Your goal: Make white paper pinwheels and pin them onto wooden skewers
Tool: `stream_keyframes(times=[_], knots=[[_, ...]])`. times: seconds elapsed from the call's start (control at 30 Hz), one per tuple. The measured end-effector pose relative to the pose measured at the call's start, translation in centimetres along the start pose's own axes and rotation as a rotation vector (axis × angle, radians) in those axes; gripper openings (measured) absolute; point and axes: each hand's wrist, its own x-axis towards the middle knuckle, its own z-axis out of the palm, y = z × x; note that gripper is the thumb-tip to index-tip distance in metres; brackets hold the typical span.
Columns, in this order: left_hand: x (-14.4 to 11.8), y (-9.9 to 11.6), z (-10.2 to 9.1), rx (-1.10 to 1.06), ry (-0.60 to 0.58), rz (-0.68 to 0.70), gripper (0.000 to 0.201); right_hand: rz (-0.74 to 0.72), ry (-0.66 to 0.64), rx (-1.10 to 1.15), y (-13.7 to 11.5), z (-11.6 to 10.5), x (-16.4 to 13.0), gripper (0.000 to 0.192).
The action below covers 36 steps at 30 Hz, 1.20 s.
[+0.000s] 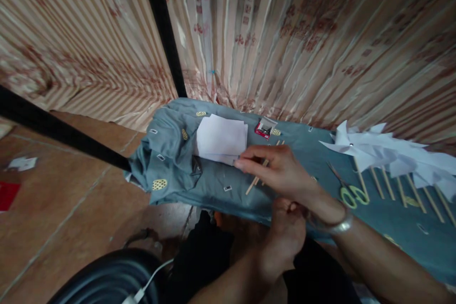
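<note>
My right hand (281, 171) reaches left across a blue-grey cloth (178, 175), fingertips touching the lower right edge of a stack of white paper sheets (221, 140). It holds nothing that I can see, and a bracelet circles its wrist. A few wooden sticks (260, 175) lie under the hand. My left hand (285, 237) rests lower, at the cloth's front edge below the right wrist, fingers curled; what it holds is hidden.
Green-handled scissors (351, 194) lie right of my hand. White paper pinwheels on sticks (388, 156) line the right side. A small red box (262, 128) sits behind the paper. Striped curtains hang behind; a black bar (57, 135) crosses the left over a tiled floor.
</note>
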Motion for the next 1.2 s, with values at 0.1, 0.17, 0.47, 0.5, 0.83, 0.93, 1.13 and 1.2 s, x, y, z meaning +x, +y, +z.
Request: stream_keyframes(times=[0.1,0.17,0.47,0.5,0.83,0.93,1.13,1.2], knots=[[-0.5,-0.8,0.4,-0.011,0.016,-0.041,0.022,-0.059,-0.126,-0.331,3.6,1.7,4.1,0.015],[-0.7,-1.2,0.6,-0.001,-0.017,-0.079,0.023,-0.11,-0.199,-0.5,5.5,2.8,5.7,0.028],[-0.7,-2.1,0.7,-0.069,0.005,-0.137,0.022,-0.178,-0.322,-0.708,8.1,5.0,6.4,0.024],[-0.8,-2.2,0.7,-0.078,0.007,-0.134,0.022,-0.182,-0.33,-0.724,8.1,5.1,6.4,0.021],[-1.1,-1.3,1.2,-0.074,0.041,-0.138,0.019,-0.053,-0.273,-0.753,7.7,5.7,6.4,0.03],[-1.0,-1.6,0.8,-0.042,0.035,-0.147,0.014,-0.011,-0.228,-0.717,8.2,5.4,6.8,0.029],[-0.8,-2.2,-0.3,0.076,-0.052,-0.102,0.02,0.127,0.127,-0.069,10.3,3.0,7.9,0.02],[-0.9,-1.7,-0.3,0.106,-0.037,-0.086,0.024,0.222,0.251,0.322,10.3,1.6,7.5,0.025]])
